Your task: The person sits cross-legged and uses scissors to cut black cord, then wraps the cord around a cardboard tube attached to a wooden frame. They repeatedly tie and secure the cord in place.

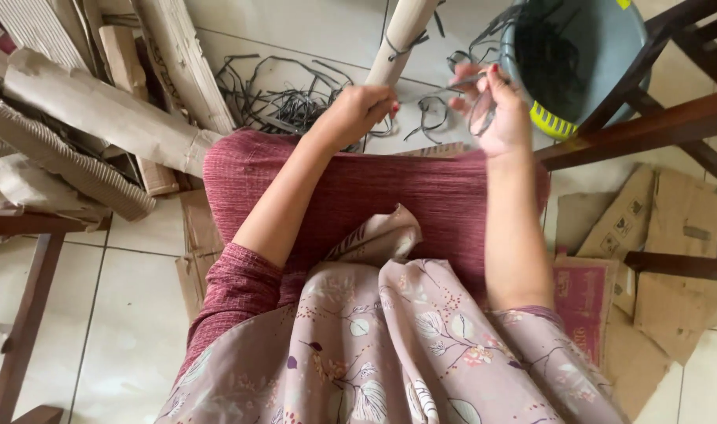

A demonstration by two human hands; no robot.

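- View from above of a seated person's lap, covered by a dark red ribbed skirt (358,196) and a floral headscarf (390,345) hanging down over the chest.
- The left hand (357,110) is closed around the lower end of a rolled paper tube (397,39), which slants up and away from the knees toward the top of the frame.
- The right hand (496,110) is just beside it to the right, fingers pinched together on a thin dark strip (468,80) that points left toward the tube; a loop of the same strip hangs against the palm.
- More dark strips lie in a loose tangle (288,98) on the white tiled floor (131,314) beyond the knees.
- A grey plastic basin (602,47) with a yellow-green handle rests near the right hand, among the rungs of a dark wooden chair (656,126).
- Corrugated cardboard rolls (99,110) are piled at the left; flattened cardboard boxes (656,243) lie on the floor at the right.
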